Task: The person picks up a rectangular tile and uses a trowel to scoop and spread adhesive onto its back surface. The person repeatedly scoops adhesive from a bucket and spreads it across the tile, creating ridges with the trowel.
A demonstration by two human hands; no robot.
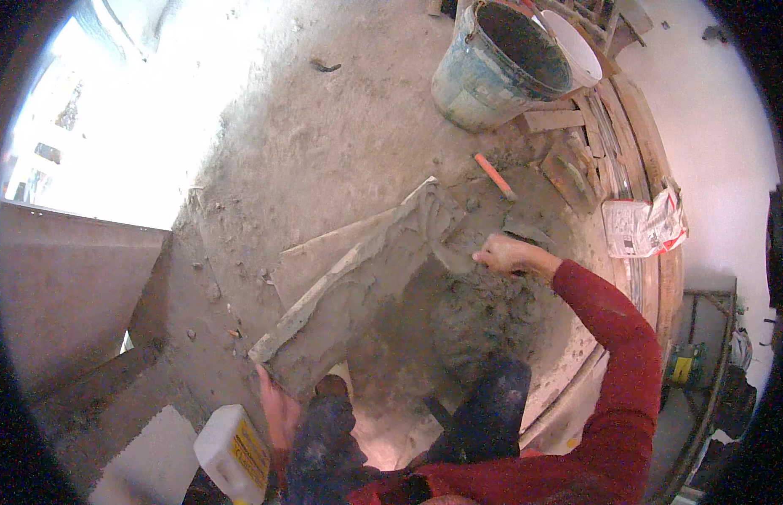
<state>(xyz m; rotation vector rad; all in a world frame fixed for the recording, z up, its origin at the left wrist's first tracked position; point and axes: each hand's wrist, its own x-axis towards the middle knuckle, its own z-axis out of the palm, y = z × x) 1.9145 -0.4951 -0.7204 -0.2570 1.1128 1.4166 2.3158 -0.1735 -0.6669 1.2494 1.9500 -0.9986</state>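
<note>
A mortar-smeared slab (324, 299) lies slanted before my knees, its pale long edge running up to the right. My left hand (278, 408) is closed at its lower left corner, most of the fingers hidden. My right hand (511, 254) is closed in a fist over the slab's right side, round the handle of what looks like a trowel (449, 251), caked in grey mortar. Under that hand sits a heap of wet mortar (492, 316). Farther off, a tool with an orange handle (492, 174) rests in the mortar.
A dirty bucket (467, 84) stands at the far right beside a white bucket (581, 50). Wooden boards (636, 143) and a crumpled bag (640, 227) line the right wall. A white jug (227, 450) stands near left, below a large brown panel (71, 286).
</note>
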